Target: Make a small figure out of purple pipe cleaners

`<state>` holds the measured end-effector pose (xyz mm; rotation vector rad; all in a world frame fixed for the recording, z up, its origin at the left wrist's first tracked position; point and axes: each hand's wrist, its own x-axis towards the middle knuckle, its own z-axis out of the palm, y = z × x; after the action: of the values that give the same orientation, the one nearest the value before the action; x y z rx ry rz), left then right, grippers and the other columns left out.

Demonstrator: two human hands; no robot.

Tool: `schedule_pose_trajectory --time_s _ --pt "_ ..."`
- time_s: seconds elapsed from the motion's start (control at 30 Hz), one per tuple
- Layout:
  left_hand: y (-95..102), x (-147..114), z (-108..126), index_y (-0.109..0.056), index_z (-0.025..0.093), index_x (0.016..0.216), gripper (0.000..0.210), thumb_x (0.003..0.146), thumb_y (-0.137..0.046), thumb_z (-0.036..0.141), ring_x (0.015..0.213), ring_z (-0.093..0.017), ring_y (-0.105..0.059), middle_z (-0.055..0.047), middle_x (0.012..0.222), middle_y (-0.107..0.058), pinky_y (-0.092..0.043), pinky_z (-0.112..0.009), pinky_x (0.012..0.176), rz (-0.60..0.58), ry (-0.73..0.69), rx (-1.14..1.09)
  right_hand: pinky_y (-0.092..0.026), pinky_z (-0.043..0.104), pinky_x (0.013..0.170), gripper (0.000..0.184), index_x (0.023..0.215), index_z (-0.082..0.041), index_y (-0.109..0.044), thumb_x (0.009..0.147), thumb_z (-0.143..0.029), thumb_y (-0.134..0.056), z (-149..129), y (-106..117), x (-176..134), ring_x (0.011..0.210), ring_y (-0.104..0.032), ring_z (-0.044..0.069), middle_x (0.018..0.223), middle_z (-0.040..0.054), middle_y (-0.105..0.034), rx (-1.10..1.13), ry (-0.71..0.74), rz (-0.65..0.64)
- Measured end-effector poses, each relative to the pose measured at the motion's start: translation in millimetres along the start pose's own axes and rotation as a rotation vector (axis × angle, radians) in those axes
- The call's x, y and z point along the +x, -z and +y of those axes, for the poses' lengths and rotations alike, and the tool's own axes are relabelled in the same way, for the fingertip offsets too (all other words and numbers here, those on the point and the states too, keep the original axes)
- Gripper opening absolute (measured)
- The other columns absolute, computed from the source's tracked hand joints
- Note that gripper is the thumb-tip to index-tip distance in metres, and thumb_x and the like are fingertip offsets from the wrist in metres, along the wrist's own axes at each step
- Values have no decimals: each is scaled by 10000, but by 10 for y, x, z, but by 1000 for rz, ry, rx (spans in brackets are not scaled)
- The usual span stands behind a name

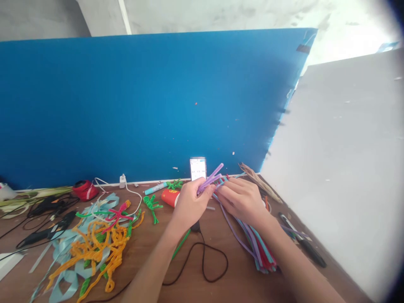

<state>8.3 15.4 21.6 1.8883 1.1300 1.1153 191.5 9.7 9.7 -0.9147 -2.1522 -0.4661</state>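
My left hand [194, 198] is closed around folded purple pipe cleaners [214, 176], whose ends stick up past the thumb. Close beside it, my right hand [241, 198] has its fingers bent and pinched at the strands near the purple ends; the fingertips are partly hidden. Beneath the right hand and forearm lies a bundle of blue, purple and red pipe cleaners [263, 252]. Behind the left hand stands a phone [198, 168] with a timer on its screen. A red paper cup [169, 197] lies on its side by the left wrist.
Orange twisted pipe cleaners [94, 244] and light blue ribbon [67, 275] are heaped at left, near a glue gun [47, 233]. A green pipe-cleaner figure [152, 207] lies left of the cup. A black marker [312, 252] is at right. A black cable [189, 261] loops in front. A blue panel [142, 105] stands behind.
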Motion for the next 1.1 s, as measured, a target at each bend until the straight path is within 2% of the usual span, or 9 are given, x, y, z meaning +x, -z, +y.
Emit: schedule_pose_trajectory --time_s 0.07,0.17,0.3,0.47,0.57,0.7,0.83,0.93,1.1 --pt "9 8 6 -607 158 779 333 928 -543 450 632 -113 -351 31 665 -440 -278 -236 579 -3 -11 -45 -375 299 632 190 740 -212 -570 926 -184 -541 -34 -6 20 603 -493 133 628 -13 -575 169 -179 6" --pt "21 9 28 -613 150 763 351 919 -566 461 633 -107 -340 29 667 -433 -264 -233 570 2 -14 -101 -411 278 604 74 885 -206 -638 907 -242 -577 -60 19 63 586 -539 121 630 -26 -611 575 -474 -77" --pt "28 -9 75 -665 148 795 316 909 -593 434 626 -101 -368 23 670 -499 -279 -223 567 -45 -32 -144 -464 267 568 164 931 -184 -646 872 -336 -637 -63 76 113 569 -576 122 635 -14 -636 1114 -720 -169" --pt "19 -23 88 -676 141 762 289 901 -607 385 603 -93 -384 17 661 -538 -277 -218 549 -45 -36 -169 -408 226 487 219 769 -177 -620 834 -377 -682 -52 112 126 497 -555 98 588 -10 -646 1260 -879 -211" --pt "13 -17 75 -686 141 746 275 890 -617 365 606 -96 -398 11 661 -549 -281 -218 547 -43 -41 -179 -393 229 465 320 710 -171 -626 869 -448 -640 -38 128 127 470 -556 100 573 13 -668 1275 -912 -218" --pt "10 -12 68 -699 152 764 217 883 -611 311 641 -109 -459 0 704 -611 -330 -218 585 -85 -63 -170 -418 242 498 405 706 -160 -659 899 -512 -608 -33 154 130 522 -581 111 643 44 -699 1328 -856 -220" --pt "17 -20 69 -726 164 818 196 888 -601 298 701 -128 -528 -16 785 -667 -376 -224 632 -99 -65 -121 -405 240 519 290 858 -175 -725 834 -464 -728 -43 159 128 561 -523 103 678 5 -657 1315 -792 -173" --pt "20 -23 63 -719 164 825 222 893 -611 345 680 -119 -486 -5 749 -629 -354 -226 616 -75 -63 -96 -394 238 550 264 935 -188 -728 825 -427 -751 -53 139 121 608 -486 99 763 3 -659 1278 -766 -122" --pt "-10 -4 60 -672 142 779 285 892 -617 398 611 -91 -364 18 658 -503 -275 -221 548 -50 2 -223 -386 249 585 250 887 -195 -634 907 -443 -657 -66 93 111 650 -475 112 771 -11 -589 1234 -701 -77"
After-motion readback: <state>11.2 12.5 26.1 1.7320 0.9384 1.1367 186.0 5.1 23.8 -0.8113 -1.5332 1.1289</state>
